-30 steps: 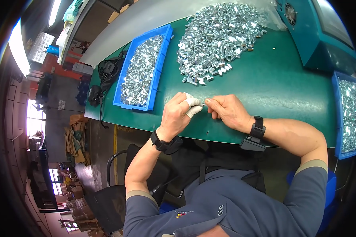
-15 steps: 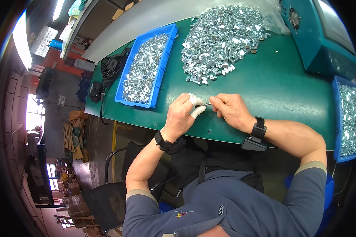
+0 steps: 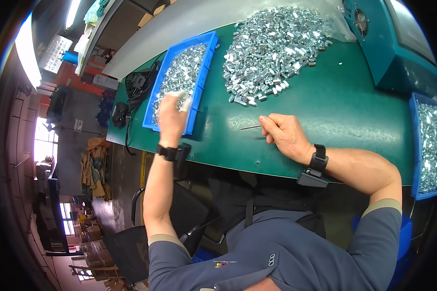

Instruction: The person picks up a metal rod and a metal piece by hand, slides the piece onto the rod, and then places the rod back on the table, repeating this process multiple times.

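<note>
My left hand (image 3: 173, 116) is over the near end of a blue plastic tray (image 3: 195, 109) full of small shiny metal pieces (image 3: 183, 65). It is slightly blurred; two white-wrapped fingertips stand apart, and I see nothing held between them. Above the green tabletop, my right hand (image 3: 285, 133) pinches a thin metal rod (image 3: 250, 127) between thumb and fingers. The rod points left and its free end shows bare. Beyond the right hand lies a large heap of short silvery metal pieces (image 3: 277, 48).
Another blue tray (image 3: 414, 145) of metal pieces stands at the right edge. A teal machine (image 3: 388, 53) occupies the back right of the green table (image 3: 344, 111). Clear plastic sheeting (image 3: 342, 24) lies behind the heap. A black bag with straps (image 3: 138, 82) sits left of the left tray.
My left hand has left the rod's tip and moved left over the blue tray. The right hand has stayed in place with the rod, which now shows more fully.
</note>
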